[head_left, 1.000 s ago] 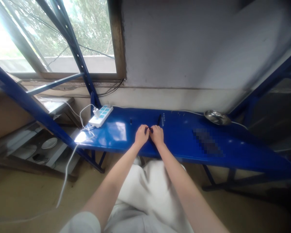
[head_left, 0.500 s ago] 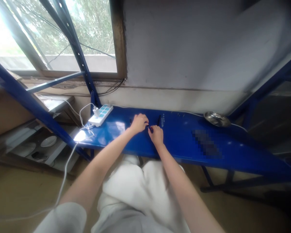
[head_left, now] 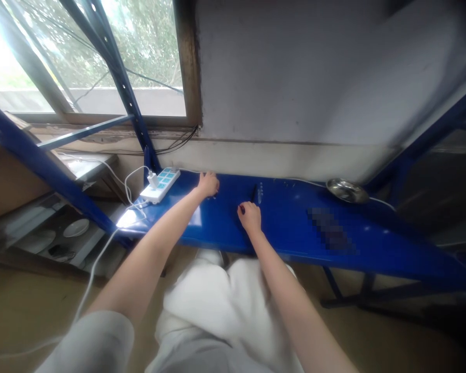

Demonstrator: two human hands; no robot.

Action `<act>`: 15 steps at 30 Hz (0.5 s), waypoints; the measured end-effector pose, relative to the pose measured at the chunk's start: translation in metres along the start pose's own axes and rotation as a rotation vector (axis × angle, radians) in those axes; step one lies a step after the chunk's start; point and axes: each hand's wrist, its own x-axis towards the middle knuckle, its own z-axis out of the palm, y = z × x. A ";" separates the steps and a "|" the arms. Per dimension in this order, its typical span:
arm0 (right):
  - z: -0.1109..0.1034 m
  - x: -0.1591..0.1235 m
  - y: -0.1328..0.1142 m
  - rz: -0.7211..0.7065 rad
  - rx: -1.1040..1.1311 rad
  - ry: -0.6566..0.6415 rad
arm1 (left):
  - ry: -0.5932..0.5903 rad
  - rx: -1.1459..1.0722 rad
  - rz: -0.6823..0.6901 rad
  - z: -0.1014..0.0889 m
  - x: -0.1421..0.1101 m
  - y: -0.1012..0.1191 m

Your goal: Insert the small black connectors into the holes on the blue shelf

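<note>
My left hand (head_left: 208,184) reaches to the back of the blue shelf (head_left: 295,228), fingers curled down over a small dark item that I cannot make out. Nearer the front edge, my right hand (head_left: 250,216) rests on the shelf with its fingers closed on a small dark piece with a red tip (head_left: 241,210). A black pen-like stick (head_left: 253,194) and a short row of small pale parts (head_left: 260,193) lie just behind the right hand.
A white power strip (head_left: 159,185) with a plugged charger and white cable sits at the shelf's left end. A steel dish (head_left: 347,190) stands at the back right. Blue rack posts (head_left: 116,77) cross the window. Plates lie on a lower shelf (head_left: 75,228) at left.
My left hand left the right hand and moved back and left toward the wall side of the shelf. The right hand stayed almost where it was.
</note>
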 end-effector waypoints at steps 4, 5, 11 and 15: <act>0.000 0.000 0.001 0.003 -0.001 -0.007 | -0.012 0.016 -0.013 0.004 -0.001 -0.005; 0.000 0.000 0.001 0.004 -0.002 -0.010 | -0.013 0.017 -0.019 0.004 -0.001 -0.005; 0.001 0.000 0.002 0.011 0.006 -0.017 | -0.041 0.040 -0.041 0.003 -0.001 -0.006; 0.002 -0.001 0.002 0.011 0.017 -0.011 | -0.067 0.046 -0.068 0.001 -0.001 -0.004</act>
